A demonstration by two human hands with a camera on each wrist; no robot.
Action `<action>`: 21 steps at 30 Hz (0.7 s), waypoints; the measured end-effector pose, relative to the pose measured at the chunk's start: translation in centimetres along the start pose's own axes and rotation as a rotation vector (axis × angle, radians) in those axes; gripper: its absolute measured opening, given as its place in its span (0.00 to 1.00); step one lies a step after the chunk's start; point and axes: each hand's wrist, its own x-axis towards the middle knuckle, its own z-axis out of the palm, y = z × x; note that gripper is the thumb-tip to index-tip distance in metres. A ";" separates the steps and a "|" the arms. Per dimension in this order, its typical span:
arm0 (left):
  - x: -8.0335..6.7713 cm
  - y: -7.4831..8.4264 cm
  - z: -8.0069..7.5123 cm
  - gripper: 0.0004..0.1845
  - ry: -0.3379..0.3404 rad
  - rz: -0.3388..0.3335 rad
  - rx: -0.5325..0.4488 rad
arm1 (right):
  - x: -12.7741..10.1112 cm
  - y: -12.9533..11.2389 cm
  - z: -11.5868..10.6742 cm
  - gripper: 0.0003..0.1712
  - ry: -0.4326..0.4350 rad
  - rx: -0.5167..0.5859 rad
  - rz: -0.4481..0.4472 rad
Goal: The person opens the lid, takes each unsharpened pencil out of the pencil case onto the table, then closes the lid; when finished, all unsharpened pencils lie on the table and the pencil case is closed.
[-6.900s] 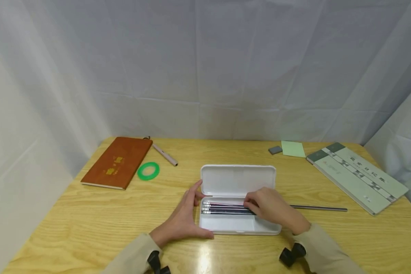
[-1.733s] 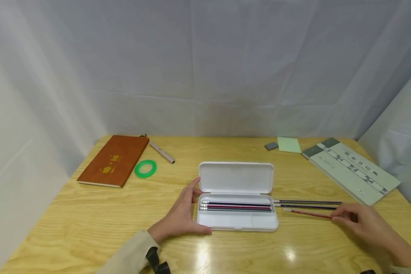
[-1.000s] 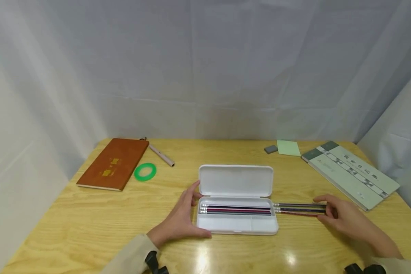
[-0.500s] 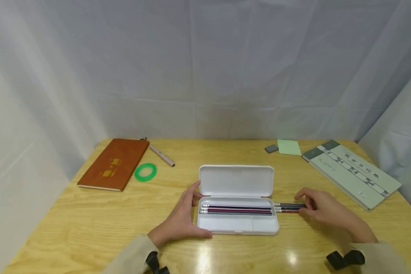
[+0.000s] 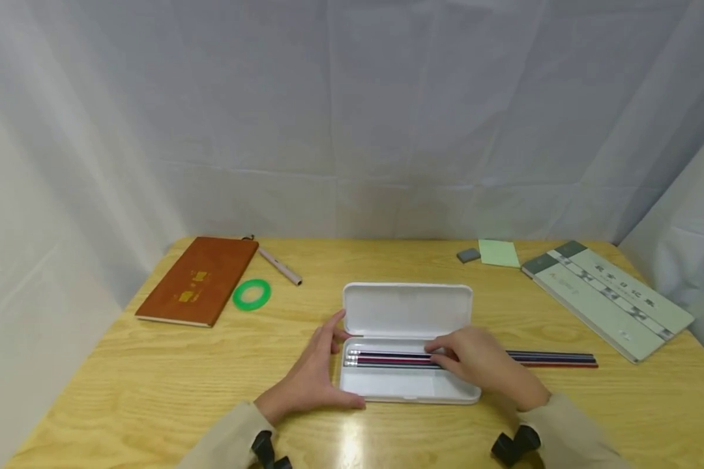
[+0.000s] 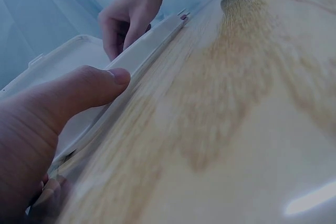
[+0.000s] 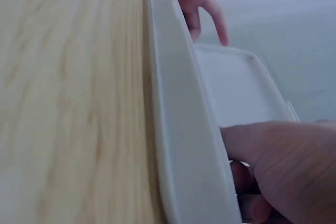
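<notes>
An open white pencil case stands on the table, its lid tilted up behind. Dark and red pencils lie in its rear compartment, silvery ends to the left. My left hand grips the case's left end, thumb along the front wall and fingers at the back by the hinge. My right hand reaches over the case's right part, curled fingers down at the pencils; whether they pinch one is hidden. To its right, more dark and red pencils lie side by side on the table, partly behind the wrist.
At left are a brown notebook, a green ring of tape and a pale pen. Far right hold a grey eraser, pale green sticky notes and a light green book. A white curtain hangs behind.
My right hand gathered the loose pencils together beside the case, let go of them, and moved left over the pencils inside. My left hand kept its place on the case.
</notes>
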 end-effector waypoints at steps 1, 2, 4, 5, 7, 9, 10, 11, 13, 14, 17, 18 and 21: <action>0.0 0.0 0.0 0.73 -0.002 0.000 -0.002 | 0.3 -0.3 0.2 0.08 0.012 -0.022 -0.001; 0.1 0.1 0.0 0.73 -0.005 -0.005 -0.004 | 0.5 -0.5 0.3 0.06 0.022 -0.044 -0.007; 0.1 0.1 0.0 0.73 -0.005 0.001 -0.005 | 0.9 -0.9 0.5 0.04 0.034 -0.071 -0.017; 0.0 0.1 0.0 0.73 -0.006 0.004 -0.005 | 1.0 -1.1 0.5 0.02 0.037 -0.073 -0.022; 0.0 0.2 -0.1 0.74 -0.003 0.011 -0.001 | 1.2 -1.3 0.4 0.02 0.039 -0.071 -0.025; 0.0 0.2 -0.1 0.74 -0.001 0.020 0.003 | 1.3 -1.4 0.4 0.04 0.036 -0.065 -0.017; 0.0 0.2 -0.1 0.74 0.001 0.024 0.006 | 1.3 -1.5 0.3 0.04 0.036 -0.059 -0.013; 0.0 0.2 -0.1 0.74 0.001 0.027 0.007 | 1.4 -1.5 0.3 0.04 0.037 -0.053 -0.013; 0.0 0.2 -0.1 0.74 0.001 0.031 0.005 | 1.3 -1.5 0.3 0.04 0.044 -0.042 -0.023; 0.0 0.2 -0.1 0.74 0.001 0.032 0.003 | 1.3 -1.5 0.2 0.03 0.047 -0.034 -0.032; 0.0 0.2 -0.1 0.74 0.000 0.036 -0.002 | 1.0 -1.2 0.2 0.03 0.049 0.012 -0.038; 0.0 0.2 -0.1 0.74 -0.002 0.033 -0.004 | 0.8 -1.1 0.1 0.04 0.047 0.025 -0.031; -0.1 0.2 -0.1 0.74 -0.003 0.025 -0.006 | -0.1 -0.5 -0.4 0.04 0.048 0.047 0.019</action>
